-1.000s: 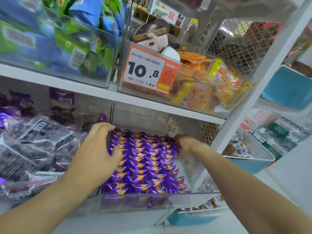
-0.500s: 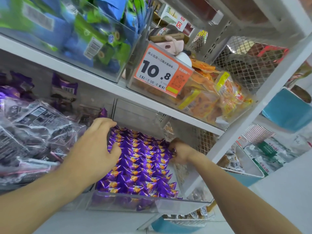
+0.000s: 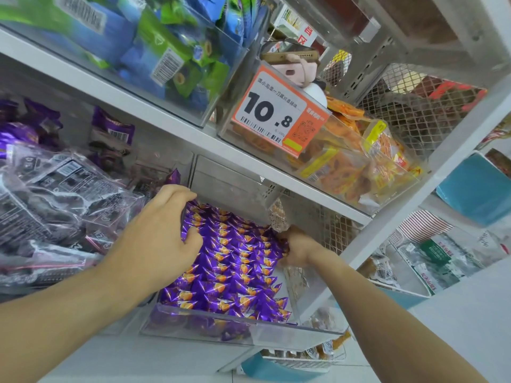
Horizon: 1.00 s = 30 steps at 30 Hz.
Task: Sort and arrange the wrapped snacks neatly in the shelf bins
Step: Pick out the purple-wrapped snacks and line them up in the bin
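At centre frame, the curled left hand [image 3: 154, 239] and right hand [image 3: 297, 248] press together the small purple foil-wrapped snacks [image 3: 229, 269] in the clear plastic bin [image 3: 243, 328]; next, probably straightening rows.

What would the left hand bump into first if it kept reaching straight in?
Probably the clear back wall of the bin, just past the purple snacks the left hand rests on; depth is unclear.
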Each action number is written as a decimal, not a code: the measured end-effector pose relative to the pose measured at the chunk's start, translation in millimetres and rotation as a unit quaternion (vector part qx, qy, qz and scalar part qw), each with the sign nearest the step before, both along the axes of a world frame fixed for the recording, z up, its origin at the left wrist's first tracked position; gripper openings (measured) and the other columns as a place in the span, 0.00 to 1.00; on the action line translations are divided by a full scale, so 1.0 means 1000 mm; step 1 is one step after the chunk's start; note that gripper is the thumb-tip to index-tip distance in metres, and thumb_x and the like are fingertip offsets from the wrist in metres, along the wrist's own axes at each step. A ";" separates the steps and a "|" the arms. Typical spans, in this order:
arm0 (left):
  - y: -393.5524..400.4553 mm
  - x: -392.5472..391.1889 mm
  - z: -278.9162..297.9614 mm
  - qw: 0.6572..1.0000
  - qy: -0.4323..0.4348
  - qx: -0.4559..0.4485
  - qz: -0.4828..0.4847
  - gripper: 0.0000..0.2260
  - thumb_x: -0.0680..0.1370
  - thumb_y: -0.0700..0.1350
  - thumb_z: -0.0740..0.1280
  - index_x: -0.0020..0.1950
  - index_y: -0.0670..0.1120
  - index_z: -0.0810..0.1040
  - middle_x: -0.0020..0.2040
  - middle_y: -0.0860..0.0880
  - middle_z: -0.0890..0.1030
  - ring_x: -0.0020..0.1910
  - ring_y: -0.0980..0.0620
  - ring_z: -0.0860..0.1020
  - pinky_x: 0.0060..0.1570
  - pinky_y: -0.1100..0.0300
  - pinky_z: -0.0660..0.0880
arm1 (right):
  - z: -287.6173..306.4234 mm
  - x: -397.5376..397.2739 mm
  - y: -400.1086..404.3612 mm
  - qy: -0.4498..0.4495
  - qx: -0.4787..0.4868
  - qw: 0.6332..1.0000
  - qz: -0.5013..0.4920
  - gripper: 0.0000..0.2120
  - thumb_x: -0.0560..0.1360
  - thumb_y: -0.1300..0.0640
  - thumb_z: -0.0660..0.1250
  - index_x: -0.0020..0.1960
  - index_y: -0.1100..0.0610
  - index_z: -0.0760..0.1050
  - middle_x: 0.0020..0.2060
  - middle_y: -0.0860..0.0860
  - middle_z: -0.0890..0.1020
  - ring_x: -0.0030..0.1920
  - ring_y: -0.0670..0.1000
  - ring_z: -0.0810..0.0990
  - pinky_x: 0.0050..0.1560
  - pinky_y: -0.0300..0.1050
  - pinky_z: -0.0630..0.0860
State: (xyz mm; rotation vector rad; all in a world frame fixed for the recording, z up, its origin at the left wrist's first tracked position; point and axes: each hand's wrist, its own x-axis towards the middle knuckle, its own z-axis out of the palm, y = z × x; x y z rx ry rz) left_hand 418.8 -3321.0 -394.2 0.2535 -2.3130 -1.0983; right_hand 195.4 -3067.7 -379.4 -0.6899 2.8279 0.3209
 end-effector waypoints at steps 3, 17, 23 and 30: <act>0.001 0.000 0.000 1.000 -0.002 0.000 0.000 0.23 0.75 0.43 0.66 0.70 0.48 0.70 0.69 0.57 0.67 0.60 0.53 0.73 0.56 0.61 0.67 | 0.000 0.000 0.000 0.004 0.003 1.000 0.001 0.26 0.66 0.47 0.78 0.60 0.57 0.79 0.54 0.55 0.77 0.50 0.56 0.79 0.48 0.42 0.76; 0.001 0.000 0.000 1.000 0.001 -0.005 0.007 0.23 0.75 0.44 0.65 0.70 0.48 0.70 0.68 0.58 0.67 0.59 0.54 0.73 0.54 0.62 0.66 | -0.006 0.010 0.000 0.073 -0.034 0.997 0.013 0.20 0.70 0.50 0.75 0.57 0.60 0.79 0.52 0.56 0.81 0.49 0.56 0.80 0.48 0.46 0.78; 0.002 0.000 0.000 1.000 0.005 -0.002 0.008 0.23 0.74 0.43 0.66 0.69 0.48 0.71 0.68 0.57 0.68 0.59 0.52 0.74 0.56 0.59 0.68 | -0.002 0.011 0.002 0.075 -0.028 0.997 0.012 0.22 0.69 0.50 0.77 0.59 0.58 0.79 0.53 0.53 0.82 0.50 0.54 0.81 0.50 0.47 0.79; 0.002 0.000 0.001 1.000 0.004 -0.002 0.010 0.22 0.74 0.43 0.65 0.69 0.47 0.71 0.68 0.57 0.68 0.58 0.52 0.74 0.54 0.62 0.66 | -0.004 0.011 0.003 0.076 -0.011 0.997 0.023 0.20 0.70 0.48 0.75 0.56 0.58 0.79 0.51 0.54 0.81 0.48 0.56 0.81 0.47 0.48 0.79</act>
